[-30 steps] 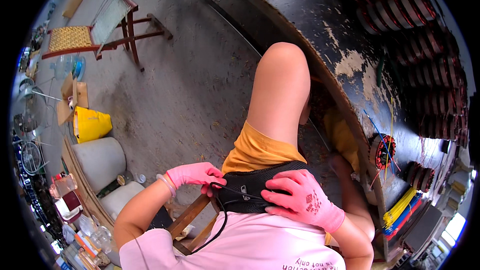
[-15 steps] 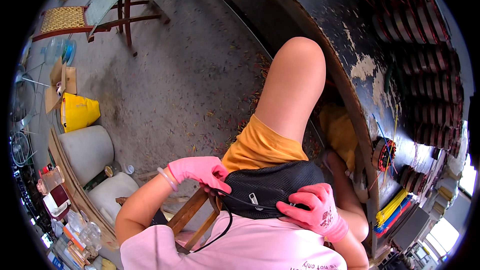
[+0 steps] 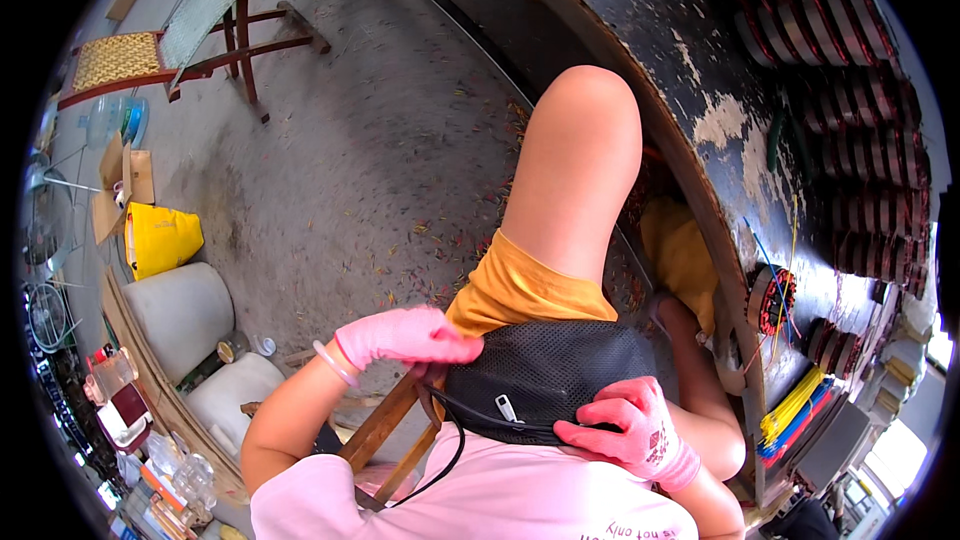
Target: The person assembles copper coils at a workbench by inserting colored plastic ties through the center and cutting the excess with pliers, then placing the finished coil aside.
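Observation:
A black mesh zip bag (image 3: pixel 560 370) lies across my lap, its silver zipper pull (image 3: pixel 505 407) on the side toward me. A black cord (image 3: pixel 455 455) runs along its near edge and hangs down over my pink shirt. My right hand (image 3: pixel 630 430), in a pink glove, grips the bag's near right edge, with the fingers curled over it. My left hand (image 3: pixel 405 335), gloved in pink too, is raised at the bag's left end with its fingers pressed together and a little blurred. Whether anything is between those fingertips is hidden.
To the right runs a worn black workbench (image 3: pixel 725 125) with stacked wire-wound cores (image 3: pixel 820 15), one single wound core (image 3: pixel 771 300) and bundled coloured sleeving (image 3: pixel 790 410). A wooden folding chair (image 3: pixel 240 40), a yellow bag (image 3: pixel 162 238) and grey cushions (image 3: pixel 180 315) are at left. Scraps litter the floor.
My left hand has come off the bag's left edge and cord, rising slightly. My right hand keeps its grip on the bag. The whole view has shifted a little.

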Demonstrator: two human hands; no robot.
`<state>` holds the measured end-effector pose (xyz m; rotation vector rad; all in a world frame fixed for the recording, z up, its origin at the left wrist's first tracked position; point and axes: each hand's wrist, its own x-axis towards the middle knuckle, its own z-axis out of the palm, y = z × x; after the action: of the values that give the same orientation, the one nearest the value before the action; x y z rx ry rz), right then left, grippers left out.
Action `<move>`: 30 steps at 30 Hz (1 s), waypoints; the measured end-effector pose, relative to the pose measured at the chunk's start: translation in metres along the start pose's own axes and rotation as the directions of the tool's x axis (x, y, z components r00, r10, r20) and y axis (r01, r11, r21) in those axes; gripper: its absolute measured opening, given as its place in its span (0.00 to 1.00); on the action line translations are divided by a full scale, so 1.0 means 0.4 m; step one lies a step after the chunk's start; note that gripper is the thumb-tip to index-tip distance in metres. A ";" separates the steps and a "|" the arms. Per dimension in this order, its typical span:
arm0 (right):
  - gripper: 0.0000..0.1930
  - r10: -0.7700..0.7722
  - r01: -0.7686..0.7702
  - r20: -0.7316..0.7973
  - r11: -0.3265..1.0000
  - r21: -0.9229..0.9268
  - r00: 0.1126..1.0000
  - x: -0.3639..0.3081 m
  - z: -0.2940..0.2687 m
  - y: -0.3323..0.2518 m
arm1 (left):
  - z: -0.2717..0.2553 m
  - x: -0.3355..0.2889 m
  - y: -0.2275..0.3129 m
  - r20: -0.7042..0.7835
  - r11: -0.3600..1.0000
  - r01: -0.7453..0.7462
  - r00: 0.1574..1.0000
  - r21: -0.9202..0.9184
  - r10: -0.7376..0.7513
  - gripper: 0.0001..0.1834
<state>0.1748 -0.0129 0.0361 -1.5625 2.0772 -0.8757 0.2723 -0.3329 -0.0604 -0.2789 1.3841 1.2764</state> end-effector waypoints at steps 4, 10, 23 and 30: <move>0.19 0.039 -0.040 0.048 0.999 0.028 0.998 -0.003 -0.006 -0.012 | 0.007 0.025 0.054 -0.387 0.874 -0.279 0.813 0.398 0.436 0.35; 0.21 0.016 -0.034 0.115 0.988 0.152 0.993 -0.021 -0.015 -0.004 | 0.045 0.005 0.158 -0.175 0.905 -0.253 0.929 0.342 0.326 0.36; 0.33 0.138 -0.176 0.409 0.983 0.056 0.902 0.028 -0.056 0.000 | 0.021 0.073 0.102 -0.091 0.884 -0.418 0.892 0.210 0.443 0.27; 0.24 0.018 -0.020 0.284 1.000 0.005 0.959 0.014 -0.035 0.015 | 0.038 0.101 0.054 -0.222 0.797 -0.603 0.781 -0.021 0.584 0.21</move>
<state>0.1598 -0.0139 0.0422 -1.5588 1.8777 -0.6099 0.2522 -0.2929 -0.0786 -0.0217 1.6657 1.8824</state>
